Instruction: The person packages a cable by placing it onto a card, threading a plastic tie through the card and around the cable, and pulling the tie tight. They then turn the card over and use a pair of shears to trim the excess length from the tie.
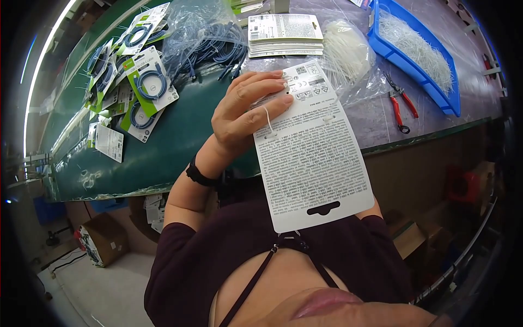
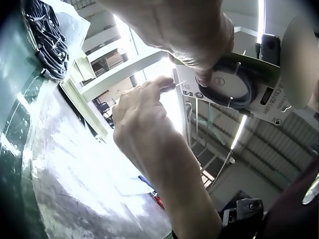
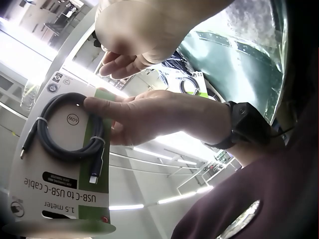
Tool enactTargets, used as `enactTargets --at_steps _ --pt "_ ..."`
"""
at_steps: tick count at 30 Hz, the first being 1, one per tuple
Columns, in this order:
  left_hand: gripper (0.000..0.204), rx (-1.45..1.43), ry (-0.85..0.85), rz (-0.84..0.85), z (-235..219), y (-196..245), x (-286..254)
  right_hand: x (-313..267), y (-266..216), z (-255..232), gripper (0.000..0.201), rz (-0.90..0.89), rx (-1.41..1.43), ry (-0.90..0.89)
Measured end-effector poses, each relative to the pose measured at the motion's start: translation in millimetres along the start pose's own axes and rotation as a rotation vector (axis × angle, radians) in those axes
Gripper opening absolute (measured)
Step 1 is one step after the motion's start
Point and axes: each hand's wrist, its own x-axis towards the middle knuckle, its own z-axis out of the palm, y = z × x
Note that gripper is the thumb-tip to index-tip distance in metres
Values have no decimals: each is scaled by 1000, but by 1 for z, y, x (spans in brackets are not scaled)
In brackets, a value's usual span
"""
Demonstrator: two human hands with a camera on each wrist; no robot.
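My left hand (image 1: 248,109) grips a white packaging card (image 1: 316,163), fingers over its printed back, thumb on the front. The right wrist view shows a coiled dark USB-C cable (image 3: 70,155) on the card's front, bound by white cable ties (image 3: 42,120). On the back, one white tie (image 1: 268,117) stands up in a loose loop near my left fingers. My right hand (image 2: 142,114) is behind the card, hidden in the head view. Its fingers are bent beside the card's end, a thin white strand near the fingertips; I cannot tell whether they pinch it.
Carded cables (image 1: 150,84) pile up at the left of the green table (image 1: 201,117), by a bag of loose cables (image 1: 218,49). Further right are a stack of cards (image 1: 284,38), bagged white ties (image 1: 346,52), red-handled cutters (image 1: 400,103) and a blue tray (image 1: 417,62).
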Motion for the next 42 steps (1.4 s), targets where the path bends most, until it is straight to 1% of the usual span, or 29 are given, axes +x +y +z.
enactTargets --at_steps 5,9,14,18,21,34,38,41,42 --pt "29 47 -74 52 -5 3 4 4 6 -4 31 22 80 30" --pt "31 48 -106 76 -7 2 5 4 8 -5 30 38 144 57" --pt "33 38 -114 88 -7 1 5 -2 6 -5 28 59 224 85" --pt "33 60 -118 105 -7 -1 4 3 10 -6 26 72 286 106" --pt "28 52 -78 49 -3 2 2 4 12 -6 25 86 332 123" --pt "27 32 -79 41 -1 -2 1 -6 9 -7 20 131 535 201" --pt "28 82 -64 2 -2 -3 -1 -5 12 -8 18 152 604 225" --pt "26 -81 -29 -96 0 -9 -3 -5 13 -9 17 166 656 248" --pt "26 -81 -29 -98 2 -8 -7 -4 13 -9 17 170 671 254"
